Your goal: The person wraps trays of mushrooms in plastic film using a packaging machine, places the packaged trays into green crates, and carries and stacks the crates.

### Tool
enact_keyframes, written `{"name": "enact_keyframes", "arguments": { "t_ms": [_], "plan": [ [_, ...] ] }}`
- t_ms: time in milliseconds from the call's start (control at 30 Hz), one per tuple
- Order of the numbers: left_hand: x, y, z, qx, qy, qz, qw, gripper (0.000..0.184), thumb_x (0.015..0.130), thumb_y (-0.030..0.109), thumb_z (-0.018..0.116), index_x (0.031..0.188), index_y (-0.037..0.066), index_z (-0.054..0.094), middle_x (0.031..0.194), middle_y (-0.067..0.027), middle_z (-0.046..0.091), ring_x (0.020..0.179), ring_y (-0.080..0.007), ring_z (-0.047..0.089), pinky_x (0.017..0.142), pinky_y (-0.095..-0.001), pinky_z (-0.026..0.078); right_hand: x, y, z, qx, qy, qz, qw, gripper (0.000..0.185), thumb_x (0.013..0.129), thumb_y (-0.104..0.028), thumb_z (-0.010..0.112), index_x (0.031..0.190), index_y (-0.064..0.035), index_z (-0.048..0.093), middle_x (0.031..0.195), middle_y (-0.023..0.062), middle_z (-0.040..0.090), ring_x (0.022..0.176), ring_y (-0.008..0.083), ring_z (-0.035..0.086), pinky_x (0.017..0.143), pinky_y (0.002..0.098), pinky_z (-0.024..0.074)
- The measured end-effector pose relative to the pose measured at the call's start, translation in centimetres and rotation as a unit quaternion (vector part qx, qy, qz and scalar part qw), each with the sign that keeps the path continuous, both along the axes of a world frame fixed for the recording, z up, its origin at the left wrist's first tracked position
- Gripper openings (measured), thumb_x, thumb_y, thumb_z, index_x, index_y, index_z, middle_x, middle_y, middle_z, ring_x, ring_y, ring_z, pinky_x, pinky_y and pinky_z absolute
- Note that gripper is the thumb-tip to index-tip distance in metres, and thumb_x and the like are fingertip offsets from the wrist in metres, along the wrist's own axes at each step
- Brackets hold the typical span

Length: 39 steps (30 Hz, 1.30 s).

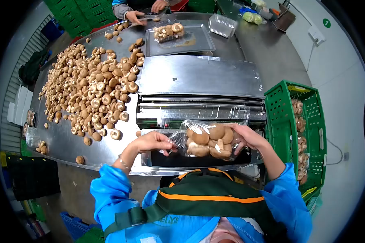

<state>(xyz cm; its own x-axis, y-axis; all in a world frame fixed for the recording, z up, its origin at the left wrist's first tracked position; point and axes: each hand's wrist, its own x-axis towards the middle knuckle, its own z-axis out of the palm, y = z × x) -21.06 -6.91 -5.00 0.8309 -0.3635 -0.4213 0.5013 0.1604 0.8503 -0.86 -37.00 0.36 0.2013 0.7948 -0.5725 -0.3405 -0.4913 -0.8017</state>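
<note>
A pack of brown mushrooms (210, 139), draped in clear plastic film, is held between my two hands above the dark plate (198, 160) of a film wrapping machine. My left hand (155, 142) is closed, pinching loose cling film (177, 139) at the pack's left end. On the opposite side, my right hand (246, 137) grips the pack's right end, fingers partly hidden behind it. Just beyond the pack lie the machine's metal rollers (198, 101), with film stretched near them. The pack's tray is hard to make out under the film.
A large heap of loose mushrooms (89, 89) covers the steel table's left side. At right stands a green crate (282, 109) holding several wrapped packs (301, 150). Across the table, a co-worker's hands (136, 17) are near a metal tray (198, 42) bearing mushrooms and stacked clear punnets (222, 25).
</note>
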Motion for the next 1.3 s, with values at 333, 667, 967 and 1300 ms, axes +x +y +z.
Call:
{"name": "enact_keyframes", "arguments": {
  "t_ms": [333, 667, 967, 1300],
  "plan": [
    [0.8, -8.3, -2.2, 0.013, -0.027, 0.552, 0.833, 0.016, 0.091, 0.022, 0.046, 0.084, 0.009, 0.048, 0.055, 0.0049, 0.036, 0.043, -0.0031, 0.032, 0.036, -0.0189, 0.023, -9.2, -3.7, -8.8, 0.016, -0.147, -0.505, 0.850, 0.026, 0.090, -0.026, 0.046, 0.071, -0.0082, 0.048, 0.050, -0.0052, 0.036, 0.040, 0.0038, 0.031, 0.037, 0.0205, 0.0256],
    [-13.0, -13.1, -8.7, -0.090, 0.284, 0.518, 0.802, 0.016, 0.089, 0.017, 0.044, 0.088, 0.003, 0.053, 0.058, 0.0030, 0.047, 0.048, -0.0051, 0.043, 0.041, -0.0194, 0.035, -17.9, -9.7, -15.2, -0.142, 0.093, -0.474, 0.864, 0.031, 0.089, -0.031, 0.046, 0.104, -0.0035, 0.045, 0.072, 0.0036, 0.050, 0.060, 0.0134, 0.049, 0.053, 0.0282, 0.0416],
    [-2.0, -15.0, -2.2, -0.149, 0.140, 0.247, 0.947, 0.030, 0.087, 0.014, 0.047, 0.114, 0.001, 0.044, 0.104, -0.0072, 0.051, 0.095, -0.0129, 0.047, 0.083, -0.0274, 0.038, -16.6, -7.6, -9.6, 0.078, 0.616, -0.349, 0.702, 0.048, 0.088, -0.027, 0.045, 0.127, -0.0016, 0.035, 0.121, 0.0180, 0.044, 0.112, 0.0235, 0.045, 0.095, 0.0372, 0.0347],
    [14.3, -17.5, 9.9, -0.012, -0.182, -0.052, 0.982, 0.039, 0.084, 0.012, 0.052, 0.120, 0.002, 0.040, 0.116, -0.0080, 0.045, 0.110, -0.0159, 0.040, 0.095, -0.0291, 0.029, 2.7, -22.5, 6.7, 0.278, -0.098, -0.588, 0.753, 0.064, 0.081, -0.037, 0.054, 0.129, -0.0038, 0.029, 0.127, 0.0097, 0.038, 0.116, 0.0212, 0.037, 0.098, 0.0371, 0.0291]
  ]
}}
